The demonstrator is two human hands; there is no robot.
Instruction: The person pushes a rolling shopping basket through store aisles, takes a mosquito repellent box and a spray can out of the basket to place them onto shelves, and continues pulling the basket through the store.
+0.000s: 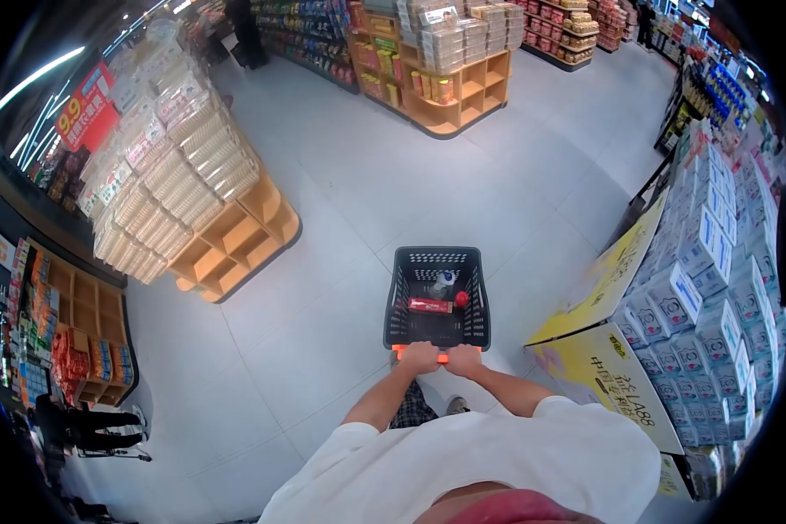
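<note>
Two hands [442,357] clamp one orange handle [399,348] above one black basket's [438,330] near end.

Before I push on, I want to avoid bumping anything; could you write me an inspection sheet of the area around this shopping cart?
Surface: pale tiled floor, with visible joint lines
Cart: black perforated basket with an orange handle
Clutter: inside the basket, a long red box, a small round red item and a white-and-blue package; labels too small to read
Hands: left hand and right hand both closed on the handle, side by side
Cables: nothing seen
Surroundings: stacked clear containers on a wooden display to the left; stacked boxes beside yellow panels to the right; person in dark clothing at far left
</note>
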